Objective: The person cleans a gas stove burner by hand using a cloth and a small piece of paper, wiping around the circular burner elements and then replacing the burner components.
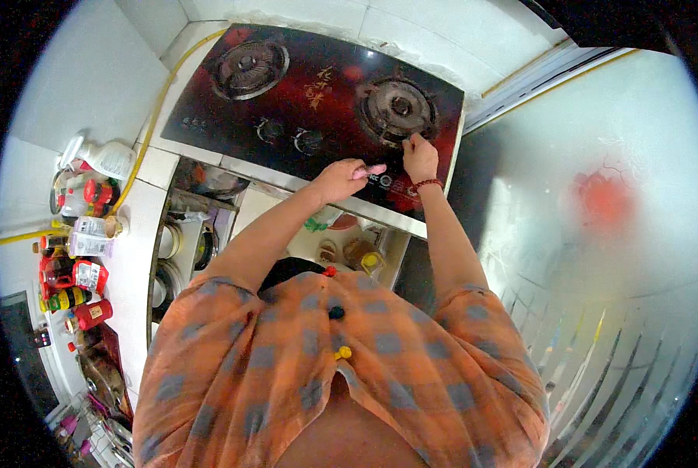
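A black-and-red glass gas cooktop (325, 146) with two burners lies in front of me. My left hand (342, 180) is closed around a small pink cloth (372, 171), just above the cooktop's front edge. Beside the lower rim of the right burner (400, 107) is my right hand (421, 159), its fingers bent and their tips at the rim. Whether they grip anything there is hidden. The left burner (249, 69) is dark and stained, with a bright metal ring. Two control knobs (290, 136) sit between the burners.
A yellow gas hose (160, 111) curves along the left. On the left counter (135, 245) stand a white spray bottle (106, 158) and several sauce bottles (56, 269). Below the cooktop, open cabinet shelves hold bowls and an oil jug (372, 262). A frosted glass panel (559, 146) rises at right.
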### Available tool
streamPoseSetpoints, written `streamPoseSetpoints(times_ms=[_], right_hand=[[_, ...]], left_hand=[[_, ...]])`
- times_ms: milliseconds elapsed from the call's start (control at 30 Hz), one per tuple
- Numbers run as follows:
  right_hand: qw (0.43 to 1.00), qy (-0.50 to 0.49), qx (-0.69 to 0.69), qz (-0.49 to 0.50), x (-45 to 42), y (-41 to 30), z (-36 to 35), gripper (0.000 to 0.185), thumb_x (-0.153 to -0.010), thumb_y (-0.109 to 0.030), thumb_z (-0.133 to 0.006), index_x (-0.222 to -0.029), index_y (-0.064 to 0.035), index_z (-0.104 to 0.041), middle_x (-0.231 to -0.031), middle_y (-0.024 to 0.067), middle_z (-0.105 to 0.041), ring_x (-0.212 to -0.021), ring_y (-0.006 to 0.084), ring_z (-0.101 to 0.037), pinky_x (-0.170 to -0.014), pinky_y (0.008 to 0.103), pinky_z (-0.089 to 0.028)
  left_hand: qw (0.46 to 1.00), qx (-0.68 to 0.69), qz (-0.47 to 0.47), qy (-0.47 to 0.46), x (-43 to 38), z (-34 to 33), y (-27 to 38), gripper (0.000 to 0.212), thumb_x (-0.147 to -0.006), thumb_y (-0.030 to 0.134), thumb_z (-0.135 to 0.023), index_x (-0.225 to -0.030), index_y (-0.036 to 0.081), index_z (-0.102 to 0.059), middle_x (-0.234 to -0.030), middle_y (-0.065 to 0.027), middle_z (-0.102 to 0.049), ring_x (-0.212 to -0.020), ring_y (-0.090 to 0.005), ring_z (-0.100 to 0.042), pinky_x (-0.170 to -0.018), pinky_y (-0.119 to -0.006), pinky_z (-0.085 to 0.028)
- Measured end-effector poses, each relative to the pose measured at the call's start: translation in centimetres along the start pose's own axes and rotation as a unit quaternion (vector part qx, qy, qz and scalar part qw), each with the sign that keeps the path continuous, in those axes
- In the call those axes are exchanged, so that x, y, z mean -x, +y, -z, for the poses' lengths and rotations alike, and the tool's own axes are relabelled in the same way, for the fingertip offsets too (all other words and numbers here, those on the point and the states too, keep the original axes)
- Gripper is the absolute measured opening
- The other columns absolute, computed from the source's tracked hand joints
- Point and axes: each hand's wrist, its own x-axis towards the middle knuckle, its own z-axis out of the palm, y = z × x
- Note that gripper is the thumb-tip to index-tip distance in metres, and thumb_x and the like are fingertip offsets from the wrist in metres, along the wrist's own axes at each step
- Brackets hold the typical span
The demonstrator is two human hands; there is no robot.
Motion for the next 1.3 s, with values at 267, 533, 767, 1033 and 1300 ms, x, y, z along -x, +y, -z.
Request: streamPoseSetpoints(times_ms=[267,533,767,1033,1300], right_hand=[[0.998,-0.020,-0.028,0.044,0.0,0.2,0.0,0.022,-0.083,-0.024,-0.058,-0.079,-0.0021,-0.058,-0.078,0.0208,-0.062,-0.076,0.0403,-0.059,-0.065,0.0485,-0.046],[0.998,-0.001,0.016,0.054,-0.1,-0.1,-1.0,0.024,-0.084,-0.025,-0.057,-0.077,-0.0021,-0.059,-0.077,0.0219,-0.062,-0.075,0.0406,-0.060,-0.066,0.0483,-0.048],[0.998,0.001,0.018,0.056,-0.1,0.9,-0.3,0.023,-0.083,-0.023,-0.058,-0.075,-0.0011,-0.059,-0.076,0.0218,-0.062,-0.075,0.0403,-0.060,-0.067,0.0474,-0.048],[0.999,-0.041,0.001,0.018,-0.5,0.5,0.2,0.024,-0.083,-0.025,-0.058,-0.078,-0.0013,-0.059,-0.076,0.0225,-0.061,-0.075,0.0403,-0.060,-0.065,0.0477,-0.047],[0.999,-0.026,0.021,0.021,0.0,1.0,0.0,0.022,-0.083,-0.023,-0.060,-0.078,-0.0018,-0.059,-0.076,0.0212,-0.061,-0.074,0.0413,-0.059,-0.063,0.0488,-0.045]], left_hand=[[1.000,0.004,-0.024,-0.009,-0.1,0.1,0.1,0.024,-0.080,0.024,-0.058,-0.086,0.001,-0.054,-0.081,-0.0186,-0.056,-0.078,-0.0367,-0.056,-0.071,-0.042,-0.045],[1.000,0.000,-0.010,-0.003,-0.3,-0.1,0.0,0.026,-0.078,0.025,-0.059,-0.086,0.001,-0.055,-0.085,-0.0200,-0.058,-0.082,-0.0380,-0.057,-0.072,-0.044,-0.044],[1.000,-0.003,-0.027,0.015,0.0,0.0,0.2,0.024,-0.079,0.024,-0.060,-0.087,0.002,-0.055,-0.078,-0.0191,-0.057,-0.075,-0.0366,-0.058,-0.068,-0.043,-0.045],[0.999,0.010,-0.029,0.033,0.3,-0.4,-0.2,0.025,-0.078,0.026,-0.058,-0.083,0.002,-0.053,-0.081,-0.0189,-0.056,-0.079,-0.0370,-0.057,-0.069,-0.044,-0.045],[0.999,0.003,-0.031,0.030,0.1,-0.9,-0.7,0.025,-0.079,0.026,-0.055,-0.079,0.002,-0.049,-0.078,-0.0191,-0.055,-0.078,-0.0392,-0.055,-0.069,-0.046,-0.044]])
